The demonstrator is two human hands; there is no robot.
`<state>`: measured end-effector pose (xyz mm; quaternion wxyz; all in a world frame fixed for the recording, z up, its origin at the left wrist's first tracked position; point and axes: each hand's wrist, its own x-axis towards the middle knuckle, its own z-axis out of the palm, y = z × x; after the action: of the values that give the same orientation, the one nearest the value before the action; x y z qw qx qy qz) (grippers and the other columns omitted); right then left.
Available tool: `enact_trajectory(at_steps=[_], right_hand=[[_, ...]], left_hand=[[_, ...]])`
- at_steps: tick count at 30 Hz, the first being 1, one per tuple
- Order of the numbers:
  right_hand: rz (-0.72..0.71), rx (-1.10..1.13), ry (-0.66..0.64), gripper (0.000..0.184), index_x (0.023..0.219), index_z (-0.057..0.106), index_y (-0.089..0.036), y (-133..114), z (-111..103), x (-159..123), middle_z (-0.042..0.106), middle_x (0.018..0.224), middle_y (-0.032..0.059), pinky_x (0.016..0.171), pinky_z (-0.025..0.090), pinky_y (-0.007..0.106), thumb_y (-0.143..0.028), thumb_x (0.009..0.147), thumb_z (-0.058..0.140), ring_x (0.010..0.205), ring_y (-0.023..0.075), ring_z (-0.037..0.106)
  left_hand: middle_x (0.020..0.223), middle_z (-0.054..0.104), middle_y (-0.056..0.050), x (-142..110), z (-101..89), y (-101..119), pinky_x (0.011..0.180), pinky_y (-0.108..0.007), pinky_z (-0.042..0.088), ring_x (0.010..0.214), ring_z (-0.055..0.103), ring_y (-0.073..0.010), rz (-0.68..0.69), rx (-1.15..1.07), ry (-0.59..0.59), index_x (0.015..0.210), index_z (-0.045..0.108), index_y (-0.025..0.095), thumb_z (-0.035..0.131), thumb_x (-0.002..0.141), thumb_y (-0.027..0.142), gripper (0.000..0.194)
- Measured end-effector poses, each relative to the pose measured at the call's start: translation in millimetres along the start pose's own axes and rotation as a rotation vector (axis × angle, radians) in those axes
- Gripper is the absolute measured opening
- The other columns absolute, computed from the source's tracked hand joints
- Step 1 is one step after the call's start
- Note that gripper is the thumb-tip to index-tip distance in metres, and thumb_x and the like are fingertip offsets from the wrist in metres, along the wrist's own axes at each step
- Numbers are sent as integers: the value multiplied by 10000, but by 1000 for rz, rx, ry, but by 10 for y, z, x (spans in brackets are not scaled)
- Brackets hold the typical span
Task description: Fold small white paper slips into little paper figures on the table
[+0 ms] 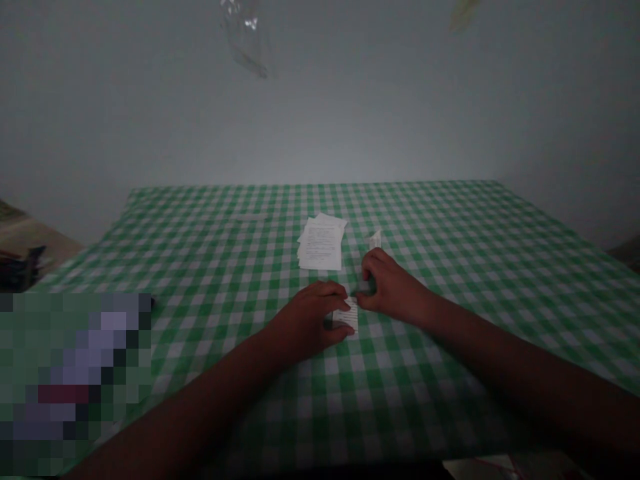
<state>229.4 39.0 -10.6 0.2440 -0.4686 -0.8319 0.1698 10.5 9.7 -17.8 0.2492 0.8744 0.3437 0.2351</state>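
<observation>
A small folded piece of printed paper [352,319] lies on the checked cloth between my two hands. My left hand [315,319] is curved around its left side, with fingertips on its upper part and the thumb at its lower edge. At the upper right corner of the paper, my right hand [387,283] is curled, thumb and fingers drawn in against the edge. Just beyond the right hand stands another small folded paper [375,238], partly hidden by the knuckles. Farther from me rests a loose stack of printed sheets [321,245], its edges uneven.
A green and white checked tablecloth [200,267] covers the table, which meets a plain wall [350,100]. A pale strip [250,217] lies at the back left. A clear plastic bag [247,37] hangs on the wall. The near left corner is blurred out by pixel blocks.
</observation>
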Motion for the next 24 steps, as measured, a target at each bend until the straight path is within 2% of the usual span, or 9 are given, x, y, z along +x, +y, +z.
enact_trajectory(at_steps=[3,7,12,19,24], right_hand=[[-12,4,-6,313,801,393,-230,-29,-10,-33,468,963,53,823,477,389,-177,680,677,921,226,507],[-69,5,-84,355,827,419,-226,-203,-66,-162,480,974,55,838,469,399,-180,630,711,949,242,495],[-63,-7,-136,340,842,428,-220,-346,-92,-262,485,963,62,809,468,385,-179,642,700,923,235,486],[-13,-2,-17,337,782,394,-229,-80,6,-92,467,913,45,758,476,372,-228,656,707,863,218,500],[12,-24,8,324,765,391,-228,47,18,10,468,915,48,774,478,384,-231,658,697,858,218,505]], left_hand=[[1171,625,-53,4,4,-18,994,-399,462,1092,576,-215,10,-5,-1,1021,686,216,798,738,284,311],[1154,628,-54,3,1,-19,980,-392,471,1072,583,-211,9,-9,8,1015,685,211,805,727,279,319],[1162,619,-47,-6,-1,-24,974,-384,469,1069,577,-201,28,-4,13,1023,674,214,780,754,281,296],[1137,631,-42,18,1,-26,963,-397,466,1058,582,-211,32,5,-3,1007,679,227,804,736,294,306],[1156,631,-52,23,2,-40,979,-400,459,1070,581,-215,27,5,3,1011,680,212,805,734,306,317]])
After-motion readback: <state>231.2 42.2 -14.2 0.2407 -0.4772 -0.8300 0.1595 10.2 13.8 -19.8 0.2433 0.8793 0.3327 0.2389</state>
